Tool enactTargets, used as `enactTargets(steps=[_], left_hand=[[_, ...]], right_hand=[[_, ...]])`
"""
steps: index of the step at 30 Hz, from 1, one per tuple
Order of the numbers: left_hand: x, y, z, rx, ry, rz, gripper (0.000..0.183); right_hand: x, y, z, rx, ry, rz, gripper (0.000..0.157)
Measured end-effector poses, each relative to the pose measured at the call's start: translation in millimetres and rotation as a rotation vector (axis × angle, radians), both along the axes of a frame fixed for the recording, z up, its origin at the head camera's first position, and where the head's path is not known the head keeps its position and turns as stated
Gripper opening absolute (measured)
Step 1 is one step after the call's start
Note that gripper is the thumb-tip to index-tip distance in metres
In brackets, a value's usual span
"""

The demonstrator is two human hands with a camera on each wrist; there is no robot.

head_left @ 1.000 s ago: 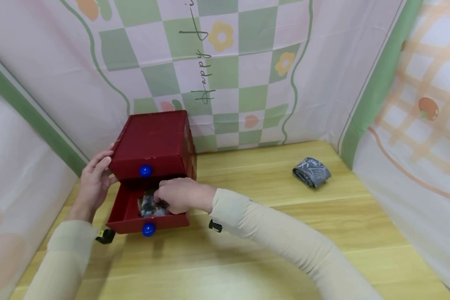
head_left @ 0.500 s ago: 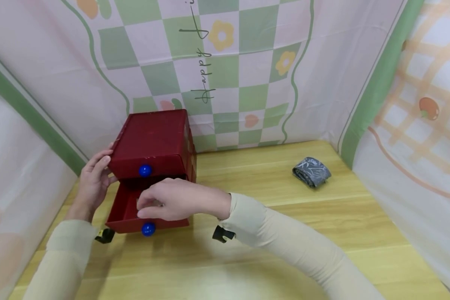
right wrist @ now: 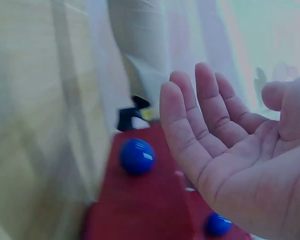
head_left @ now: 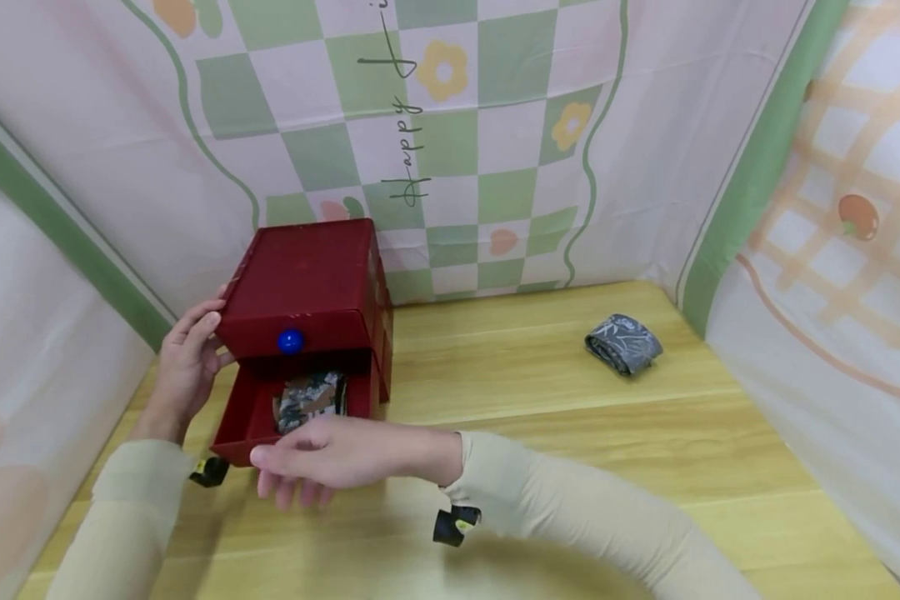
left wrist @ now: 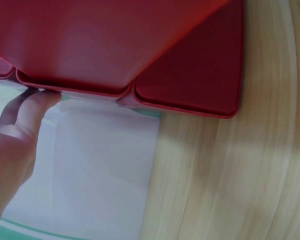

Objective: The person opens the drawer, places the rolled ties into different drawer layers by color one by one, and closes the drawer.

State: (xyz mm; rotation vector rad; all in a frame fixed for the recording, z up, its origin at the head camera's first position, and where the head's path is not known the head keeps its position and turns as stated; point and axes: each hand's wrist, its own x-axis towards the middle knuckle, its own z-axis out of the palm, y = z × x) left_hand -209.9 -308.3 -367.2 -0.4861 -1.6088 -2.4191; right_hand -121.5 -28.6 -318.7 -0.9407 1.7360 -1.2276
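A dark red two-drawer box (head_left: 307, 267) stands at the left of the table, its lower drawer (head_left: 252, 412) pulled out. Inside that drawer lies a folded cloth (head_left: 311, 400) with a mottled dark, grey and brown pattern. My left hand (head_left: 187, 367) rests its fingertips against the box's left side; the left wrist view shows the fingers (left wrist: 40, 102) on the red wall. Just in front of the drawer hovers my right hand (head_left: 337, 454), empty, its fingers loosely extended. It hides the lower blue knob in the head view, but that knob (right wrist: 137, 157) appears in the right wrist view.
A folded grey patterned cloth (head_left: 624, 344) lies at the right of the wooden table (head_left: 525, 400). Behind rises a curtain (head_left: 450, 150) with green checks. The upper drawer, with its blue knob (head_left: 290, 342), is closed.
My right hand has come out of the lower drawer toward the front and lowered, leaving the mottled cloth inside in view. The left hand and the box have stayed put.
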Motion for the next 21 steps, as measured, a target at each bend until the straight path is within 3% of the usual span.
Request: enactTargets(steps=[6, 11, 17, 21], left_hand=[[0.6, -1.0, 0.0, 0.000, -0.005, -0.004, 0.024], [0.4, -1.1, 0.6, 0.011, -0.013, 0.005, 0.024], [-1.1, -2.0, -0.8, 0.015, -0.001, -0.012, 0.024], [-1.4, -1.2, -0.6, 0.023, -0.004, -0.008, 0.023]], right_hand=[[9.2, -12.3, -32.1, 0.027, -0.256, 0.022, 0.049], [14.9, -18.5, -59.1, -0.002, -0.417, 0.023, 0.056], [20.4, -25.4, -84.6, -0.051, -0.608, -0.064, 0.067], [21.8, -29.6, -94.5, -0.127, -0.690, -0.135, 0.065]])
